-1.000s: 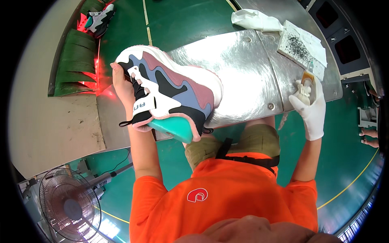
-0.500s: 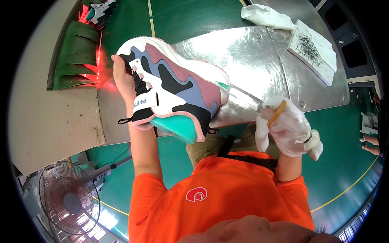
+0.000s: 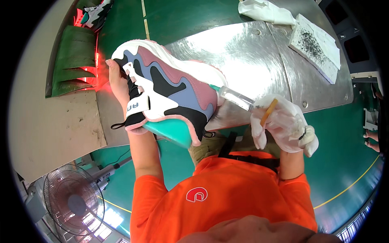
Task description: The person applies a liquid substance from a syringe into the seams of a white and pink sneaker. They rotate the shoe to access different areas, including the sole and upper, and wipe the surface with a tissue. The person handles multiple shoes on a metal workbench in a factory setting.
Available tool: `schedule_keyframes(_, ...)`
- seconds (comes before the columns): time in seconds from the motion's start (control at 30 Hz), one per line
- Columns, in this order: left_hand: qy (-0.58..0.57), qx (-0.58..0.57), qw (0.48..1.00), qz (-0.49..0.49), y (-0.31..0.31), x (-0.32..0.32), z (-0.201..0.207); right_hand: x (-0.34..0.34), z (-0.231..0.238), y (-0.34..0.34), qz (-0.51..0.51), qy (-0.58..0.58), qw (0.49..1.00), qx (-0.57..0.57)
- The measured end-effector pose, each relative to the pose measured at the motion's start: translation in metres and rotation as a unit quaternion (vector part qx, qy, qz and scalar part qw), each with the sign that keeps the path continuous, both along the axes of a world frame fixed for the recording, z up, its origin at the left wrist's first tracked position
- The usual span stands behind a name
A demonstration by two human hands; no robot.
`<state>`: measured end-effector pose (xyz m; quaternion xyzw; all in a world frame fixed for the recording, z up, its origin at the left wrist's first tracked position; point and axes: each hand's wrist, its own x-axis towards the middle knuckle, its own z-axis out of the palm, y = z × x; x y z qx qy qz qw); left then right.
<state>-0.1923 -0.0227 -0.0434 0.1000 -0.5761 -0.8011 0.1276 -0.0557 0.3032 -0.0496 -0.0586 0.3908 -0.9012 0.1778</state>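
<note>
A sneaker [image 3: 196,95] in white, black, mauve and blue-grey lies tilted on its side in my left hand [image 3: 117,83]. That hand reaches under it, with fingers showing by the toe and laces. A turquoise shoe last [image 3: 170,130] fills the shoe's opening. My right hand [image 3: 281,125], in a loose white glove, is closed around a clear syringe [image 3: 238,99]. The syringe's green tip meets the seam between upper and white sole near the heel. A tan strip [image 3: 268,112] lies against the gloved fingers; its kind is unclear.
A shiny metal table [image 3: 259,60] spans the middle. On its far right are a white cloth [image 3: 267,12] and a black-speckled white pad [image 3: 314,50]. At left, green flaps [image 3: 75,60] hang over a red-lit opening, another sneaker [image 3: 97,16] beyond. A fan [image 3: 75,202] stands lower left.
The shoe and both hands have shifted slightly left in the picture. The syringe tip has moved a little along the sole seam toward the heel. Both grips look the same.
</note>
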Motion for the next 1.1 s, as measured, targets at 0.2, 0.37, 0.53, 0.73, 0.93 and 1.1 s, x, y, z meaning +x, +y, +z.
schedule_keyframes(0.2, -0.020, -0.027, 0.999, 0.008, 0.001, 0.001, 0.003, 0.004, -0.010, 0.009, 0.046, -0.009, 0.995, -0.088)
schedule_keyframes(0.37, -0.037, -0.056, 0.998, 0.020, 0.000, 0.010, -0.003, 0.006, -0.022, 0.001, 0.021, -0.019, 0.987, -0.157)
schedule_keyframes(0.53, -0.058, -0.077, 0.995, 0.035, -0.001, 0.035, -0.008, 0.011, -0.036, -0.011, -0.018, 0.052, 0.980, -0.192)
schedule_keyframes(0.73, -0.061, -0.094, 0.992, 0.052, -0.001, 0.038, -0.008, 0.009, -0.101, -0.043, -0.093, 0.334, 0.889, -0.298)
schedule_keyframes(0.93, -0.071, -0.108, 0.989, 0.073, -0.004, 0.029, -0.001, -0.002, -0.048, -0.013, 0.025, 0.139, 0.945, -0.295)
schedule_keyframes(1.1, -0.073, -0.124, 0.986, 0.086, -0.009, 0.007, 0.009, 0.008, -0.060, -0.022, 0.015, 0.120, 0.942, -0.314)
